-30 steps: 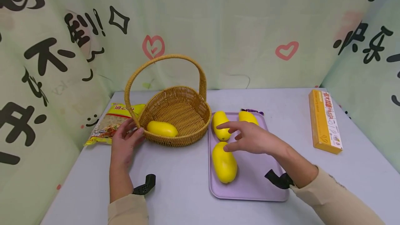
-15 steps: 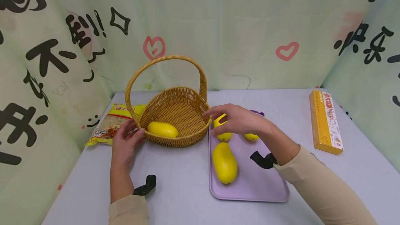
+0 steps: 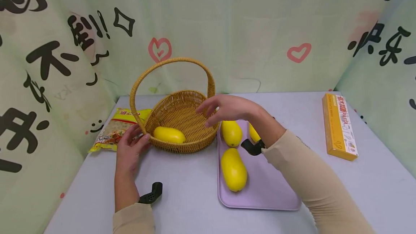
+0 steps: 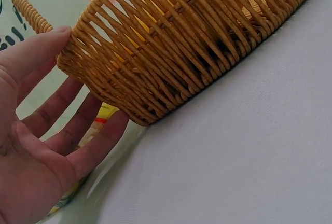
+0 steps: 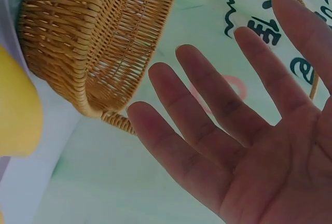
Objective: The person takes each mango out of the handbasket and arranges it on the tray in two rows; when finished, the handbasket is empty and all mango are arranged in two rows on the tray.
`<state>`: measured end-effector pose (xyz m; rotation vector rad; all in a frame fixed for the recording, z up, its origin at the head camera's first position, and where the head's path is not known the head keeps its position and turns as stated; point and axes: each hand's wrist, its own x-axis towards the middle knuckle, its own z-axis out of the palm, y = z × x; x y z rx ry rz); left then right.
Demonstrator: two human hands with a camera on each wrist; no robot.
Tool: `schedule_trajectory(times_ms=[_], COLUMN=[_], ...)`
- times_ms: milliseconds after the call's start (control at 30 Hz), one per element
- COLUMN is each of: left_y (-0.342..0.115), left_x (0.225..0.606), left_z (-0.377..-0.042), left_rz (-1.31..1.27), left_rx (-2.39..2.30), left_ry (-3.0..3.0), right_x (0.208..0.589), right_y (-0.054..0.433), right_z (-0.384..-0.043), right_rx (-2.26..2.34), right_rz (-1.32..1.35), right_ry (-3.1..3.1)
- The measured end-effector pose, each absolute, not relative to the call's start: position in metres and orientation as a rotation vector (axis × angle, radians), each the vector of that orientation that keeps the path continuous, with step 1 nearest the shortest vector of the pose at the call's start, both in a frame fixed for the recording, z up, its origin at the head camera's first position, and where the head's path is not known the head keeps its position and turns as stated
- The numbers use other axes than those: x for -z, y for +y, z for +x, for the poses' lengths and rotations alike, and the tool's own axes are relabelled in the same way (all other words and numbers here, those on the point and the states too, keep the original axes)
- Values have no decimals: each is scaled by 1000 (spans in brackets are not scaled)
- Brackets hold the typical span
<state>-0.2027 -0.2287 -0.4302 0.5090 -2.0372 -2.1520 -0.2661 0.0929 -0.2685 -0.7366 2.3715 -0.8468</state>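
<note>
At the left end of the wicker basket (image 3: 201, 142), my left hand (image 3: 131, 147) holds its side near the handle base. In the left wrist view the thumb lies on the rim, with the other fingers beside and behind the wall. One smooth yellow oblong fruit (image 3: 169, 134) lies in the left part of the basket. My right hand (image 3: 227, 107) hovers over the basket's right rim. Its fingers (image 5: 194, 112) are spread and loosely extended in the right wrist view, holding nothing. More yellow fruits (image 3: 234, 169) lie on the lilac tray (image 3: 260, 194); the right arm partly covers one.
Left of the basket, behind my left hand, lies a yellow printed food bag (image 3: 112, 129). A yellow pasta box (image 3: 339, 127) lies at the right of the white table (image 3: 182, 198). A printed curtain (image 3: 253, 46) surrounds the table.
My right hand has moved left and away from me, from above the tray fruits to over the basket's right side. The left hand and the basket have stayed in place.
</note>
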Motion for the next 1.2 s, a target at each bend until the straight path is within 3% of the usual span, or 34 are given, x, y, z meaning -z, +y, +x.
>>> schedule_trajectory(times_ms=[400, 1200], left_y=[-230, -230], left_x=[430, 429], left_z=[-202, -201], left_rz=[499, 481], left_rx=[2146, 2147], left_ry=[-2040, -2056], right_x=[265, 293], right_y=[62, 9], right_z=[-299, -339], right_rx=[780, 701], right_rz=[-711, -747], right_ry=[2335, 2192])
